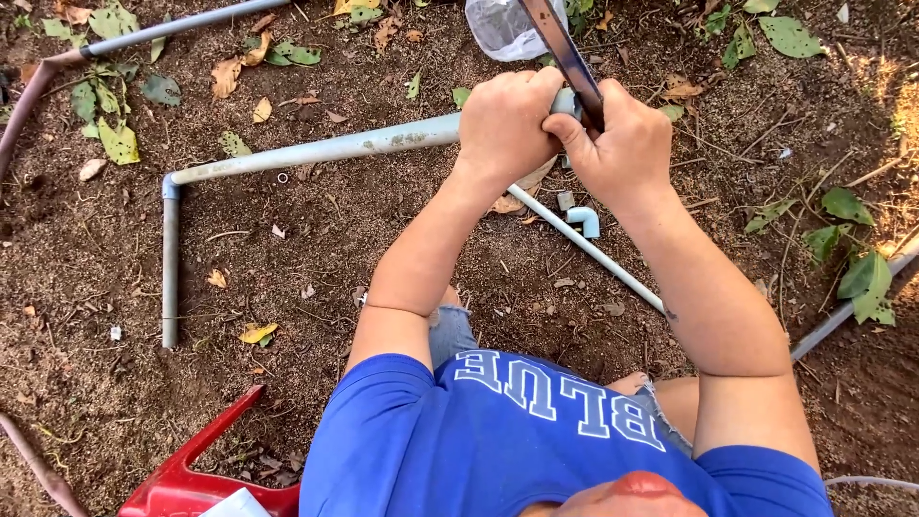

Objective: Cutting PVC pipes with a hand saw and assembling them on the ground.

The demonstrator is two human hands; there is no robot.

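Observation:
My left hand is closed around the end of a long grey plastic pipe that lies on bare soil and bends at an elbow on the left. Beside it, my right hand grips the handle of a dark, narrow saw-like blade that runs up and away across the pipe end. The two hands touch each other over the pipe. A thinner grey pipe passes under my forearms.
A small grey elbow fitting lies on the soil near the thin pipe. A clear plastic bag sits at the top. A red plastic object is at the lower left. More pipes and dry leaves lie around.

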